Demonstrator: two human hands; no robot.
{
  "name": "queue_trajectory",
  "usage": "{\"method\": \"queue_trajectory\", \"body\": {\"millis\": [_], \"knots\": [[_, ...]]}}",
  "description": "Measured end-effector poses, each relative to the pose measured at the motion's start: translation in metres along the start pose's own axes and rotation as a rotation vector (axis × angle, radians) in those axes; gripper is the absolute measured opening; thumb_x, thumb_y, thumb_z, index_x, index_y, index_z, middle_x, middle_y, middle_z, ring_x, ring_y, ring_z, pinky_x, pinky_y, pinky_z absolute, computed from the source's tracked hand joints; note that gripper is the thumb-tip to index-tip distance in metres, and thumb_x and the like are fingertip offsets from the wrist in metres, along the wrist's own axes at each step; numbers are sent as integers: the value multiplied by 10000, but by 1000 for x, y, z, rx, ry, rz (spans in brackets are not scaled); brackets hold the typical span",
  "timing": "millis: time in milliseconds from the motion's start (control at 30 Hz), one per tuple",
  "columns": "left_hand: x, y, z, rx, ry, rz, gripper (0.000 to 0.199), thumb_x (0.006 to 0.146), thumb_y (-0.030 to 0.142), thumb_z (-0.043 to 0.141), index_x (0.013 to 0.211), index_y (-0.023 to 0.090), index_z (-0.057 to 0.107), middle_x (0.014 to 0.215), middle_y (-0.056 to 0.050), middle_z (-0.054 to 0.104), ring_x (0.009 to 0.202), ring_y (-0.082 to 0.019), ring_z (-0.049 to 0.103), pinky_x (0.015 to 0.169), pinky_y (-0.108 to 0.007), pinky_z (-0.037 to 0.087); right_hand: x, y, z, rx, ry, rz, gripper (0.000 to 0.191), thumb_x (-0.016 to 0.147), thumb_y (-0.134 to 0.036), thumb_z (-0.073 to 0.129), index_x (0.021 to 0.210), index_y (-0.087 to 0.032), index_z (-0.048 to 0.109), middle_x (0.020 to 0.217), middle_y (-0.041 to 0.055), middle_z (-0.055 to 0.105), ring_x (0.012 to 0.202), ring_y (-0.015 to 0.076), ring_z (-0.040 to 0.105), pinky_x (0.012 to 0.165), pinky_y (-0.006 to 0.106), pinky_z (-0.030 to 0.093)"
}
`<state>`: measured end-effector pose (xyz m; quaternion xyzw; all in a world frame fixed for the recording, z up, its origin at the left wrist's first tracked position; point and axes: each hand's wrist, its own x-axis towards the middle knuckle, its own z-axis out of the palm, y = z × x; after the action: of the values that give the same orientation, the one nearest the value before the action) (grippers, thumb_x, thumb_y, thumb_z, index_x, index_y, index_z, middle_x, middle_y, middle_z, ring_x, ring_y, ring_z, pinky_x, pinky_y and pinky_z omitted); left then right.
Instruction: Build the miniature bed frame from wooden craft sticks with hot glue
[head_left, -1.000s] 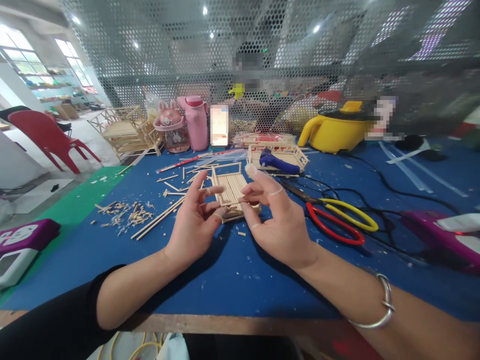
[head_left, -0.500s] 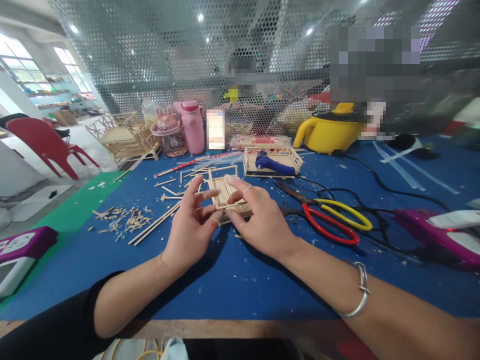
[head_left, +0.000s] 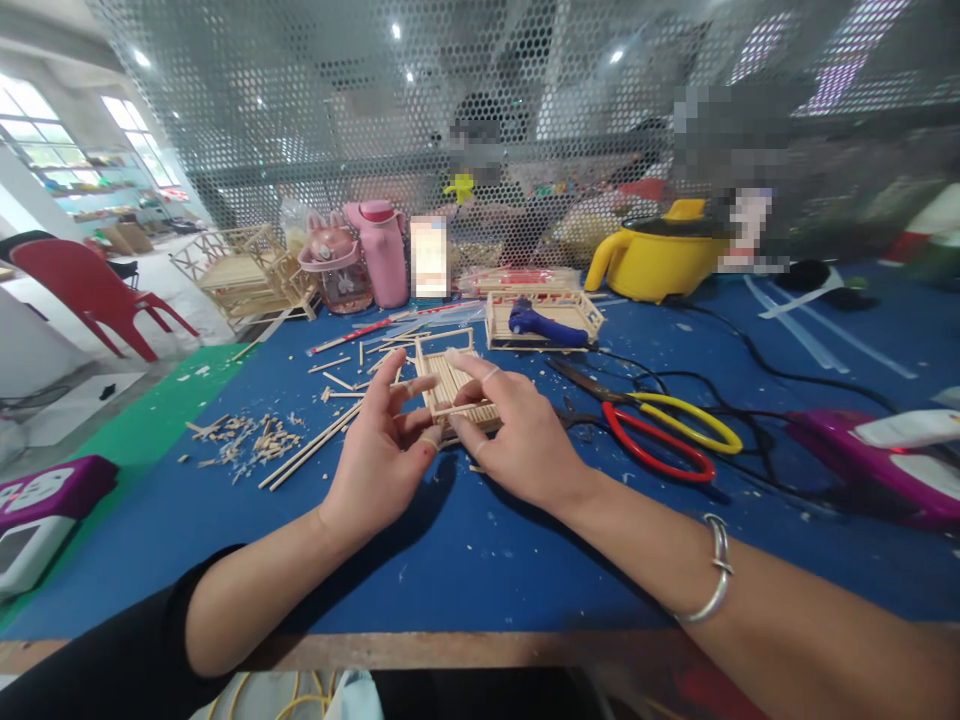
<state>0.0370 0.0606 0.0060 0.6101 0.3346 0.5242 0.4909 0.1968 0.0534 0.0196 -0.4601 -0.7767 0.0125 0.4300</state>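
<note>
A small model of pale wooden sticks (head_left: 439, 376), with a slatted floor and a raised frame at its far end, rests on the blue table between my hands. At its near left corner, my left hand (head_left: 381, 452) holds it with thumb and lower fingers, the index finger raised. My right hand (head_left: 528, 438) grips the near right edge, where a thin stick lies across the front. Its fingers hide part of the slats. Behind the model, a blue glue gun (head_left: 551, 325) lies on a second stick-built tray (head_left: 499, 338).
Red-and-yellow-handled scissors (head_left: 660, 440) and black cables lie right of my hand. Loose sticks (head_left: 311, 447) and a pile of offcuts (head_left: 251, 440) are at left. A yellow pot (head_left: 664, 265), pink bottle (head_left: 384, 255) and lit phone (head_left: 429, 260) stand along the mesh screen (head_left: 315, 130).
The view has shifted very slightly. Both hands stay on the stick model in nearly the same pose, and nothing else has visibly moved.
</note>
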Motion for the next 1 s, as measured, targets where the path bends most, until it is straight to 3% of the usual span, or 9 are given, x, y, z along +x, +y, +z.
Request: {"method": "queue_trajectory", "body": {"millis": [500,633,733,800,867,933,1000], "knots": [[-1,-2,-4,48,2,-3,822,727,84,635,1404,344,248,1331,-84,509,876,-133,644,756,-289,544,-3,3,-1,107,-12,3,549,800,-150,529,1337,-209,430,908,23,679,848,184,624,835,353,490],[-1,-2,-4,45,1,5,811,739,94,625,1410,321,230,1310,-78,507,910,-125,622,885,-342,499,6,9,-26,57,186,-43,456,848,-163,457,1300,-230,462,987,48,669,942,200,624,900,381,469],[-1,2,-5,91,12,22,792,748,101,603,1412,295,219,1278,-80,493,930,-125,593,887,-337,481,26,32,-51,-79,362,87,315,901,-231,402,1179,-226,550,964,59,670,892,202,634,845,368,490],[-1,4,-6,170,58,26,789,735,94,592,1410,278,229,1228,-71,494,911,-124,563,828,-305,482,43,56,-61,-256,236,205,294,897,-231,382,1096,-212,596,1009,80,673,931,222,634,849,390,488],[-1,6,-7,262,121,-2,789,715,84,583,1405,261,245,1169,-60,500,882,-126,529,755,-277,474,57,82,-62,-502,-64,307,338,828,-229,476,1145,-183,587,1167,133,634,1087,297,579,923,481,441],[-2,7,-8,325,142,-59,797,702,85,580,1407,244,244,1122,-54,510,849,-130,502,697,-266,462,65,104,-56,-549,-194,364,395,750,-303,600,1114,-150,610,1155,192,636,1072,370,579,884,556,441],[-2,7,-8,341,114,-116,804,700,100,590,1411,227,237,1083,-49,531,825,-134,491,660,-263,452,68,118,-48,-545,-257,393,441,699,-403,660,1064,-157,631,1073,199,666,990,388,608,813,573,464]]}}
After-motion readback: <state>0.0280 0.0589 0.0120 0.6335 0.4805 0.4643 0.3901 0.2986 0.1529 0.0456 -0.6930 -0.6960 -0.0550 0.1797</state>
